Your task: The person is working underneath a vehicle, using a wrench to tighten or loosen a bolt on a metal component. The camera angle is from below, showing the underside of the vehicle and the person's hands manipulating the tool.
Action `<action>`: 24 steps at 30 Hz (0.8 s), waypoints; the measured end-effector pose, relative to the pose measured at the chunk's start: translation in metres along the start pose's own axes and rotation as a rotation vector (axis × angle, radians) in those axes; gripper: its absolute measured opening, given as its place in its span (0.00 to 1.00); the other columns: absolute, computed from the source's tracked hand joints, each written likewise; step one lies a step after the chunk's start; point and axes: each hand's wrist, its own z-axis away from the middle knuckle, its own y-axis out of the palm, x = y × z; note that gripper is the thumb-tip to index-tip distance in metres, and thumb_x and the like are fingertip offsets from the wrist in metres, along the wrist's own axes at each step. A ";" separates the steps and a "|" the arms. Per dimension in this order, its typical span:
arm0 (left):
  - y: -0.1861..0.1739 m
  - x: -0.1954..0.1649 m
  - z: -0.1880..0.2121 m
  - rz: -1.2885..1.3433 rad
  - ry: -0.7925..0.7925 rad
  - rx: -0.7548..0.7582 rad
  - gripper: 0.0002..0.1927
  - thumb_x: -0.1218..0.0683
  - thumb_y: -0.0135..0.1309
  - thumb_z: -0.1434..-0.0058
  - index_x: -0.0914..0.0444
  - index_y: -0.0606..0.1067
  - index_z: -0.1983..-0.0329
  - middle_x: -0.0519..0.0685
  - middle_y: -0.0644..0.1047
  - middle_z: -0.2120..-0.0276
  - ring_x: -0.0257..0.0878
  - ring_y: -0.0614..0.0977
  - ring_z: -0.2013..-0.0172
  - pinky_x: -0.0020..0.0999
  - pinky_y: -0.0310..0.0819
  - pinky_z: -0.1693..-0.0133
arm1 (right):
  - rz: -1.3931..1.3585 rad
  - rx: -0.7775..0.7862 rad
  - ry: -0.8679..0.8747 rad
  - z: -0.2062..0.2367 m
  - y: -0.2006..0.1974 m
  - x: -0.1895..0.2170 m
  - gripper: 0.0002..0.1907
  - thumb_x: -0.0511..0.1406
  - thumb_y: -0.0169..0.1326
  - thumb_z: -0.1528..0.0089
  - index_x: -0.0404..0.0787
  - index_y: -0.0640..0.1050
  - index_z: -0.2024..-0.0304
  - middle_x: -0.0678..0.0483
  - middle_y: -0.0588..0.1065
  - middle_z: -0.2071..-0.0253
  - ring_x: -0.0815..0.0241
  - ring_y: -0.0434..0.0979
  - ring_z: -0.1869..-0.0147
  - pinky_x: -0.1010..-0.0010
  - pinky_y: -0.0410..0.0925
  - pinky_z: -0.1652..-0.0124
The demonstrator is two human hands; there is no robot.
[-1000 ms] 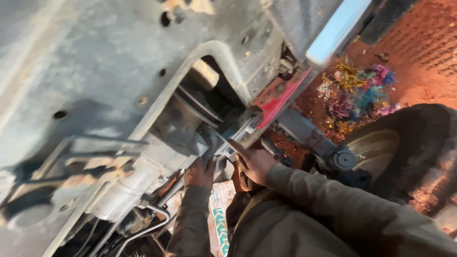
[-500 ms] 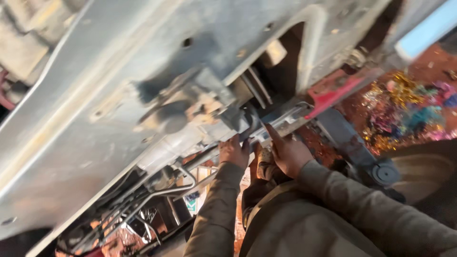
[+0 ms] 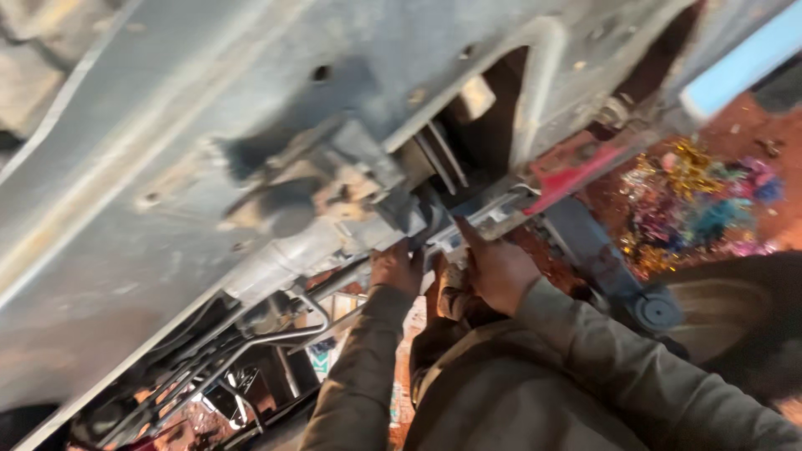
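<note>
Both hands (image 3: 447, 271) have stayed under the grimy underbody (image 3: 251, 125), beside a red bracket (image 3: 576, 171).

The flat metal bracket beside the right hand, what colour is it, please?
Red, seen in the head view: flat metal bracket.

Above us spreads the grey, grimy metal underbody panel (image 3: 167, 125) of a vehicle, pierced by small round holes. Thin bent metal pipes (image 3: 276, 334) run along its lower edge. To our right we see a dark rubber tyre with a pale wheel (image 3: 718, 309), and beyond it a heap of shiny multicoloured tinsel (image 3: 693, 200) lying on reddish-brown ground (image 3: 752, 134).
</note>
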 end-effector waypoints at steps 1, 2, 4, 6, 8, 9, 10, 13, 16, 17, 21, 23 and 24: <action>0.001 0.002 0.001 -0.017 0.052 -0.064 0.15 0.47 0.54 0.36 0.62 0.76 0.57 0.59 0.82 0.63 0.60 0.81 0.60 0.58 0.69 0.52 | 0.002 0.016 -0.034 -0.001 -0.005 0.003 0.39 0.37 0.50 0.37 0.45 0.54 0.24 0.36 0.77 0.68 0.34 0.78 0.66 0.42 0.69 0.66; 0.002 0.004 0.002 -0.035 0.108 -0.130 0.16 0.47 0.54 0.37 0.63 0.76 0.56 0.60 0.81 0.63 0.61 0.81 0.61 0.59 0.68 0.53 | 0.003 0.028 -0.069 -0.003 -0.010 0.004 0.40 0.36 0.51 0.38 0.42 0.53 0.25 0.37 0.77 0.69 0.34 0.78 0.66 0.42 0.69 0.65; 0.003 0.005 0.003 -0.076 0.089 -0.107 0.16 0.47 0.55 0.37 0.64 0.75 0.56 0.60 0.81 0.63 0.62 0.80 0.61 0.59 0.68 0.53 | 0.009 0.037 -0.114 -0.003 -0.017 0.005 0.40 0.36 0.51 0.39 0.39 0.54 0.25 0.38 0.78 0.69 0.35 0.78 0.66 0.43 0.69 0.65; 0.001 0.003 0.002 -0.128 -0.054 0.064 0.16 0.45 0.55 0.35 0.62 0.75 0.58 0.60 0.81 0.63 0.61 0.80 0.58 0.57 0.69 0.52 | 0.024 0.027 -0.136 -0.002 -0.021 0.005 0.39 0.35 0.51 0.39 0.40 0.56 0.26 0.38 0.78 0.69 0.35 0.78 0.66 0.43 0.69 0.65; -0.004 0.001 0.002 -0.062 0.008 0.012 0.14 0.47 0.56 0.36 0.62 0.74 0.57 0.60 0.81 0.62 0.62 0.80 0.58 0.58 0.69 0.51 | -0.026 0.026 -0.084 0.003 -0.019 0.004 0.38 0.36 0.51 0.38 0.44 0.56 0.25 0.37 0.78 0.69 0.35 0.78 0.66 0.44 0.69 0.63; -0.006 -0.001 0.002 -0.030 0.036 -0.017 0.14 0.48 0.56 0.37 0.62 0.74 0.57 0.60 0.81 0.62 0.62 0.80 0.58 0.59 0.68 0.51 | -0.050 0.026 -0.062 0.005 -0.016 0.004 0.38 0.37 0.50 0.37 0.46 0.56 0.25 0.37 0.78 0.69 0.36 0.78 0.66 0.45 0.69 0.63; -0.010 -0.003 0.002 -0.005 0.092 -0.083 0.15 0.49 0.56 0.39 0.63 0.74 0.55 0.61 0.81 0.61 0.64 0.79 0.58 0.59 0.68 0.52 | -0.082 0.050 -0.043 0.007 -0.013 0.004 0.38 0.37 0.50 0.36 0.45 0.53 0.24 0.38 0.78 0.68 0.36 0.78 0.67 0.45 0.69 0.63; -0.019 -0.008 0.004 0.051 0.200 -0.202 0.18 0.52 0.57 0.42 0.65 0.74 0.52 0.64 0.80 0.59 0.66 0.78 0.58 0.60 0.67 0.54 | -0.174 0.072 -0.043 0.012 -0.001 0.003 0.40 0.38 0.48 0.34 0.45 0.48 0.23 0.39 0.79 0.67 0.37 0.78 0.67 0.45 0.68 0.65; -0.025 -0.012 0.005 0.047 0.141 -0.126 0.16 0.51 0.58 0.40 0.65 0.73 0.55 0.63 0.80 0.61 0.66 0.78 0.58 0.60 0.68 0.55 | -0.213 0.018 -0.098 0.015 0.008 0.000 0.40 0.38 0.49 0.34 0.45 0.48 0.23 0.39 0.79 0.67 0.37 0.79 0.66 0.45 0.69 0.65; -0.025 -0.014 0.004 0.038 0.082 -0.077 0.15 0.50 0.59 0.39 0.64 0.73 0.57 0.63 0.80 0.61 0.65 0.79 0.58 0.60 0.69 0.55 | -0.193 0.026 -0.080 0.015 0.009 -0.001 0.40 0.38 0.49 0.34 0.45 0.47 0.23 0.39 0.79 0.67 0.37 0.79 0.66 0.44 0.69 0.65; -0.025 -0.017 0.003 0.094 0.009 -0.041 0.14 0.47 0.59 0.38 0.63 0.74 0.60 0.60 0.80 0.67 0.62 0.81 0.63 0.58 0.72 0.58 | -0.203 0.072 -0.040 0.014 0.014 -0.005 0.40 0.38 0.48 0.33 0.49 0.46 0.22 0.39 0.79 0.66 0.36 0.79 0.66 0.44 0.69 0.64; -0.025 -0.016 0.004 0.107 0.045 -0.080 0.14 0.48 0.59 0.39 0.63 0.74 0.62 0.60 0.80 0.69 0.62 0.81 0.66 0.58 0.72 0.61 | -0.209 0.066 -0.055 0.013 0.015 -0.006 0.40 0.39 0.48 0.32 0.49 0.46 0.22 0.39 0.79 0.66 0.36 0.79 0.65 0.44 0.69 0.64; -0.025 -0.016 0.004 0.113 0.063 -0.098 0.14 0.48 0.59 0.39 0.63 0.74 0.63 0.60 0.80 0.70 0.62 0.81 0.67 0.57 0.72 0.62 | -0.214 0.065 -0.062 0.012 0.016 -0.007 0.40 0.39 0.48 0.32 0.49 0.46 0.22 0.39 0.79 0.66 0.36 0.79 0.65 0.43 0.69 0.64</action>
